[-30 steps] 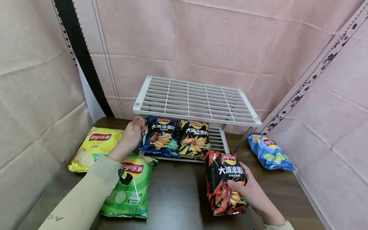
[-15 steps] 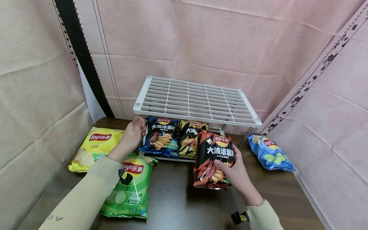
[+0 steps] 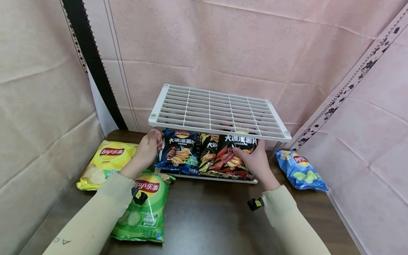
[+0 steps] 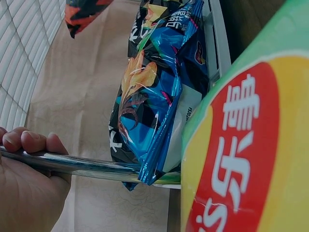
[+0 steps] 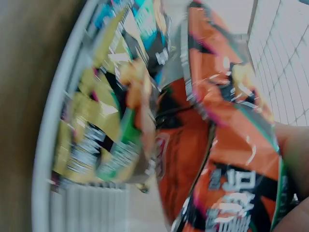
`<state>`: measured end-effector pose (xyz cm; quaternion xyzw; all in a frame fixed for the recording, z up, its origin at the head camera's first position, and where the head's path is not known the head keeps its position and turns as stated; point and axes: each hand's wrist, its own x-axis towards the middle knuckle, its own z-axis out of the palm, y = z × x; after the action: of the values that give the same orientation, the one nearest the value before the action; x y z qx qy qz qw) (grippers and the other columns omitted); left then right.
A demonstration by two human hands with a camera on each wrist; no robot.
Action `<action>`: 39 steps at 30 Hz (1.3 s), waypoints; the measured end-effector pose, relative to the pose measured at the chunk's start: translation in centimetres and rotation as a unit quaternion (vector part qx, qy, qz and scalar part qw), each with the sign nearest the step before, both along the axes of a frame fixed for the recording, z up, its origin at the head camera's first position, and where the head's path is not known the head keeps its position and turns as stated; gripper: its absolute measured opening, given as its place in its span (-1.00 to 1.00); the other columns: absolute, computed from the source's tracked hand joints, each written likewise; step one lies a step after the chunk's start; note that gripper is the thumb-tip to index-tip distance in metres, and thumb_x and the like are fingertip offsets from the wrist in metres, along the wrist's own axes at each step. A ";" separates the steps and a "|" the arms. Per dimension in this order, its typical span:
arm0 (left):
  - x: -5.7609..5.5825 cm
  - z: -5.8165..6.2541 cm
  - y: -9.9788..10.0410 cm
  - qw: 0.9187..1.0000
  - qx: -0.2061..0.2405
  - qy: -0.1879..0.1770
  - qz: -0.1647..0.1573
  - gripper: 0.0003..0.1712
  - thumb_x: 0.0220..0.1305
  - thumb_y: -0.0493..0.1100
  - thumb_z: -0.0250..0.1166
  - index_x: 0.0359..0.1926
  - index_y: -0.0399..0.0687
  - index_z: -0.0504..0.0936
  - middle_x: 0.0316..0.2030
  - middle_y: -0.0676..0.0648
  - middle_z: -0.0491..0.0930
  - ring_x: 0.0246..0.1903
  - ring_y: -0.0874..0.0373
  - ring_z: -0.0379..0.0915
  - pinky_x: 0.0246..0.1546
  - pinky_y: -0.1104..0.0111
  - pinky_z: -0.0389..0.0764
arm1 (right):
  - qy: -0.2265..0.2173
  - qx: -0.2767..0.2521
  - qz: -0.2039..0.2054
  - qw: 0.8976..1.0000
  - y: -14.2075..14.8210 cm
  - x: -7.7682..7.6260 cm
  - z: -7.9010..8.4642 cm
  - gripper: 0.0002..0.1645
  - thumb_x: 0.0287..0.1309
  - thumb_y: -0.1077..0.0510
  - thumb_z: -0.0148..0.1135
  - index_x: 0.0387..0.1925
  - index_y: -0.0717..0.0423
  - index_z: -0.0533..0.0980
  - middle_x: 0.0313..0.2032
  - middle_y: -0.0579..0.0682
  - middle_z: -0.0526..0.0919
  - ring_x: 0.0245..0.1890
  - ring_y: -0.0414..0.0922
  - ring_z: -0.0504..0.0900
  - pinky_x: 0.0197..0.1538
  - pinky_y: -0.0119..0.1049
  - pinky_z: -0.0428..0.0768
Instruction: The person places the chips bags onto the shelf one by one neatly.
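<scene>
1. The right hand (image 3: 255,161) is clamped on the red-and-black bag (image 3: 234,159), thumb across its front, at the right front of the rack (image 3: 197,127). The bag's upper part shows through the rack's top grid. Whether its base rests on the rack's lower shelf (image 5: 45,145) cannot be told.
2. The bag's top could catch under the rack's top grid and crumple if it were pushed in too high.
3. The bag overlaps the gold bag (image 3: 208,156) in the rack's middle; a leftward shove could squeeze that one askew or press it against the dark blue bag (image 3: 180,152) at the rack's left.
4. Should the base sit short of the rack's front edge, an early release would probably let the bag slump forward off the rack.
5. The left hand (image 3: 146,148) has its fingers wrapped round the metal post (image 4: 96,164) at the rack's front left. That likely steadies things; if it let go, a hard push could skid or tip the rack.
6. The green bag (image 3: 143,212), in front of the rack's left end, lies beneath the left forearm and could be nudged.
</scene>
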<state>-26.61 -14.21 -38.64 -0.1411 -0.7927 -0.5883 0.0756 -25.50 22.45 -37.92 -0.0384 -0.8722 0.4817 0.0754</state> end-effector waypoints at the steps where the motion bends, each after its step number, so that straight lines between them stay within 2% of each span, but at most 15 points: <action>1: -0.4 -0.5 -0.1 1.000 0.002 -0.002 0.003 -0.31 0.47 0.25 -0.51 -0.31 -0.26 0.25 -0.46 -0.23 0.26 -0.38 -0.24 0.28 -0.33 0.29 0.31 | -0.004 0.000 -0.001 1.000 -0.1 -0.4 0.3 0.34 0.02 -0.30 0.38 0.48 -0.29 -0.40 0.48 0.09 -0.17 0.43 0.08 -0.03 0.30 0.15 0.17; 3: -1.1 -1.4 -0.4 1.000 0.001 0.000 0.008 -0.30 0.46 0.29 -0.51 -0.31 -0.22 0.25 -0.46 -0.21 0.26 -0.39 -0.20 0.29 -0.33 0.27 0.31 | -0.017 0.012 -0.007 1.000 -0.3 -0.9 1.0 0.29 0.04 -0.30 0.37 0.49 -0.18 -0.30 0.42 0.17 0.00 0.27 0.10 0.28 0.18 0.10 0.34; 5: -1.5 -1.8 -0.4 1.000 -0.003 0.004 0.009 -0.31 0.45 0.29 -0.51 -0.32 -0.20 0.25 -0.47 -0.19 0.26 -0.41 -0.12 0.29 -0.33 0.27 0.31 | -0.047 0.026 -0.017 0.998 -0.3 -1.4 1.5 0.13 0.03 -0.33 0.36 0.40 0.04 -0.02 0.12 0.24 0.32 -0.15 0.05 0.52 -0.10 0.00 0.50; 6: -1.5 -1.8 -0.4 1.000 -0.003 0.006 0.008 -0.31 0.45 0.29 -0.51 -0.32 -0.21 0.25 -0.47 -0.19 0.26 -0.42 -0.10 0.28 -0.33 0.27 0.31 | -0.063 0.040 -0.021 0.997 -0.2 -1.5 1.7 0.00 0.03 -0.35 0.34 0.25 0.16 0.17 -0.11 0.21 0.41 -0.39 0.01 0.50 -0.26 -0.06 0.51; 8: -1.5 -1.8 -0.4 1.000 -0.002 0.007 0.007 -0.31 0.45 0.28 -0.50 -0.32 -0.22 0.25 -0.48 -0.19 0.25 -0.43 -0.08 0.28 -0.34 0.27 0.31 | -0.078 0.068 -0.023 0.994 -0.1 -1.9 2.1 -0.27 0.04 -0.35 0.32 -0.22 0.21 0.34 -0.52 0.02 0.29 -0.71 -0.09 0.22 -0.52 -0.14 0.37; 10: -1.5 -1.8 -0.3 1.000 -0.001 0.007 0.009 -0.31 0.45 0.29 -0.50 -0.33 -0.21 0.25 -0.48 -0.19 0.25 -0.43 -0.08 0.28 -0.35 0.27 0.31 | -0.086 0.087 -0.021 0.992 0.2 -2.2 2.2 -0.33 0.07 -0.34 0.31 -0.57 0.09 0.24 -0.71 -0.11 0.09 -0.80 -0.15 0.07 -0.64 -0.19 0.27; 12: -1.5 -1.7 -0.3 1.000 0.001 0.005 0.010 -0.31 0.45 0.30 -0.50 -0.33 -0.19 0.25 -0.48 -0.19 0.26 -0.44 -0.08 0.28 -0.35 0.26 0.32 | -0.090 0.108 -0.017 0.990 0.4 -2.4 2.3 -0.30 0.09 -0.33 0.29 -0.68 0.02 0.14 -0.77 -0.15 0.03 -0.82 -0.17 0.04 -0.66 -0.20 0.24; 13: -1.5 -1.8 -0.3 1.000 0.001 0.004 0.012 -0.31 0.45 0.30 -0.51 -0.33 -0.18 0.25 -0.48 -0.19 0.26 -0.44 -0.08 0.28 -0.35 0.26 0.32 | -0.093 0.113 -0.015 0.989 0.5 -2.6 2.3 -0.34 0.10 -0.33 0.29 -0.64 0.04 0.20 -0.75 -0.13 0.06 -0.80 -0.15 0.06 -0.64 -0.19 0.26; 15: -1.4 -1.7 -0.3 1.000 -0.002 0.000 0.013 -0.31 0.44 0.31 -0.51 -0.33 -0.17 0.26 -0.47 -0.19 0.27 -0.43 -0.08 0.29 -0.34 0.25 0.32 | -0.099 0.118 -0.009 0.988 0.7 -2.8 2.1 -0.37 0.12 -0.32 0.28 -0.40 0.20 0.41 -0.60 0.05 0.39 -0.67 -0.07 0.29 -0.51 -0.13 0.38; 17: -1.4 -1.6 -0.2 1.000 -0.002 -0.003 0.014 -0.31 0.44 0.33 -0.50 -0.32 -0.15 0.26 -0.46 -0.19 0.27 -0.42 -0.08 0.29 -0.32 0.23 0.32 | -0.108 0.116 -0.007 0.987 0.9 -3.0 1.8 -0.14 0.11 -0.31 0.28 0.11 0.31 0.35 -0.14 0.28 0.52 -0.32 0.05 0.49 -0.26 -0.05 0.50; 20: -1.4 -1.6 -0.2 1.000 -0.006 -0.004 0.013 -0.31 0.44 0.32 -0.50 -0.32 -0.15 0.26 -0.46 -0.19 0.27 -0.41 -0.07 0.30 -0.32 0.24 0.32 | -0.121 0.104 0.001 0.987 1.0 -3.4 1.2 0.24 0.11 -0.29 0.30 0.48 0.26 -0.16 0.41 0.34 0.03 0.26 0.18 0.25 0.13 0.08 0.38; 24: -1.3 -1.5 -0.3 1.000 -0.002 0.000 0.010 -0.32 0.46 0.27 -0.49 -0.31 -0.21 0.25 -0.46 -0.20 0.26 -0.41 -0.08 0.28 -0.33 0.26 0.31 | -0.132 0.099 0.011 0.986 1.1 -3.9 0.5 0.30 0.11 -0.26 0.32 0.48 0.25 -0.27 0.44 0.33 -0.07 0.39 0.23 0.07 0.24 0.14 0.28; 28: -1.2 -1.3 -0.3 1.000 0.002 -0.003 0.010 -0.33 0.47 0.25 -0.49 -0.31 -0.24 0.25 -0.46 -0.21 0.26 -0.40 -0.14 0.28 -0.33 0.27 0.32 | -0.100 0.116 0.016 0.988 0.9 -4.3 0.0 0.27 0.10 -0.19 0.36 0.48 0.25 -0.22 0.40 0.40 -0.02 0.36 0.26 0.10 0.24 0.13 0.28; 35: -1.4 -1.6 -0.2 1.000 0.004 -0.007 0.012 -0.33 0.44 0.32 -0.49 -0.32 -0.14 0.25 -0.45 -0.20 0.26 -0.40 -0.12 0.28 -0.32 0.24 0.32 | -0.082 0.184 -0.030 0.979 0.5 -4.2 -0.6 0.21 0.15 -0.20 0.31 0.47 0.28 -0.19 0.27 0.55 -0.08 0.15 0.39 0.28 0.07 0.18 0.38; 39: -1.5 -1.7 -0.2 1.000 0.011 -0.004 0.016 -0.34 0.45 0.32 -0.49 -0.34 -0.12 0.25 -0.48 -0.17 0.25 -0.43 -0.07 0.28 -0.34 0.25 0.32 | -0.065 0.198 -0.043 0.977 0.1 -4.1 -1.2 0.09 0.21 -0.14 0.27 0.48 0.19 -0.13 0.27 0.51 -0.02 0.19 0.40 0.21 0.12 0.22 0.31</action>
<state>-28.08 -14.41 -40.38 -0.1252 -0.7888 -0.5960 0.0829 -29.60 22.53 -39.11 -0.0913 -0.9509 0.2921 0.0456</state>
